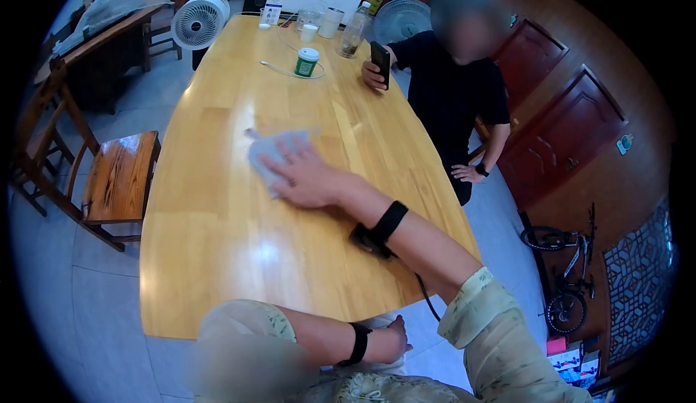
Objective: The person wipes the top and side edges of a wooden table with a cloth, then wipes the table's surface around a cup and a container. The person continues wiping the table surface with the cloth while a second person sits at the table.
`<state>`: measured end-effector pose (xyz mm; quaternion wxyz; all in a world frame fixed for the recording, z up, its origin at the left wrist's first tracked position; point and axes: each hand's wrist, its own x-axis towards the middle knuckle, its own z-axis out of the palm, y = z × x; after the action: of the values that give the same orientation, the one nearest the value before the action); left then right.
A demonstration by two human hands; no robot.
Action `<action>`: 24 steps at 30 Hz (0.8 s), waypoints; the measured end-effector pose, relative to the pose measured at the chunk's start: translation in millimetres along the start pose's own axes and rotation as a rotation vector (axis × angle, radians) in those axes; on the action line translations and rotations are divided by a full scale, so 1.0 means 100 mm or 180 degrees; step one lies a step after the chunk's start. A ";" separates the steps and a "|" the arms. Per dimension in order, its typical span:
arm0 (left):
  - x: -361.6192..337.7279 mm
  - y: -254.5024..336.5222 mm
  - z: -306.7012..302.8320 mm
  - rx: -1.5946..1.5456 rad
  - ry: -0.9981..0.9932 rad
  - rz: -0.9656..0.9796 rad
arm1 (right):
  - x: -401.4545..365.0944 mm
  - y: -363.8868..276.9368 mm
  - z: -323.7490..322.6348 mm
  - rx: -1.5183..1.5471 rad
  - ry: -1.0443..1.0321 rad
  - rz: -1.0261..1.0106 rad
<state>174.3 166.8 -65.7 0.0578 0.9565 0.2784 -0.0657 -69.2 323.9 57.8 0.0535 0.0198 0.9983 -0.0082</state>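
My right hand (308, 174) lies flat with its fingers spread on a pale cloth (267, 155), pressing it against the wooden table (210, 258) near the middle. A black strap with a dark device is round my right wrist. Below the table's near edge, my left hand (395, 339) hangs close to my body, its fingers only partly visible. It also has a black strap at the wrist. A green and white tub (307, 62) stands farther up the table, beside a white cable.
Beyond the tub are a milk carton (273, 2), a white cup (309, 34) and a bottle (354, 31). A person (464, 76) stands at the right edge holding a phone (380, 65). Fans flank the far end; a wooden chair (119, 178) is on the left.
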 end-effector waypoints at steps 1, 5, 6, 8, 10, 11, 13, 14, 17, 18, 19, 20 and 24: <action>0.04 0.01 0.05 -0.0057 0.0062 -0.0017 | 0.02 -0.19 0.04 0.0059 0.0223 -0.0302; 0.04 0.03 -0.01 -0.0044 -0.0108 -0.0036 | -0.02 -0.92 -0.31 0.0178 0.0110 -0.0783; 0.06 0.02 -0.02 -0.0139 -0.0155 -0.0013 | -0.02 -1.03 -0.42 0.0210 -0.0075 -0.0790; 0.07 0.00 -0.05 -0.0235 -0.0194 0.0007 | 0.03 -1.13 -0.41 0.0237 -0.0267 -0.0800; 0.09 0.00 -0.06 -0.0492 -0.0302 0.0059 | 0.08 -1.23 -0.23 0.0222 0.0280 -0.0804; 0.10 0.00 -0.05 -0.0504 -0.0301 0.0056 | 0.11 -1.24 -0.15 0.0230 0.0274 -0.0811; 0.14 -0.01 -0.01 -0.0453 -0.0356 0.0015 | 0.14 -1.26 -0.08 0.0318 0.0577 -0.0877; 0.17 -0.01 0.02 -0.0421 -0.0383 -0.0001 | 0.13 -1.25 -0.10 0.0319 0.0578 -0.0875; 0.20 0.02 0.03 -0.0339 -0.0445 0.0012 | 0.07 -1.08 -0.19 0.0317 0.0102 -0.0847; 0.18 0.03 0.03 -0.0407 -0.0505 -0.0106 | 0.05 -0.98 -0.19 0.0281 0.0009 -0.0857; 0.14 0.05 0.02 -0.0473 -0.0567 -0.0224 | 0.03 -0.84 -0.16 0.0246 -0.0081 -0.0867; 0.07 0.04 -0.03 -0.0469 -0.0572 -0.0210 | 0.03 -0.68 -0.14 0.0249 -0.0077 -0.0852; -0.16 -0.01 -0.20 -0.0327 -0.0438 -0.0105 | 0.01 0.32 -0.03 0.0178 0.0002 0.0211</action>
<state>162.7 162.2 -43.6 0.1247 0.9408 0.2925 -0.1177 -69.1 355.9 60.0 0.0529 0.0543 0.9965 -0.0344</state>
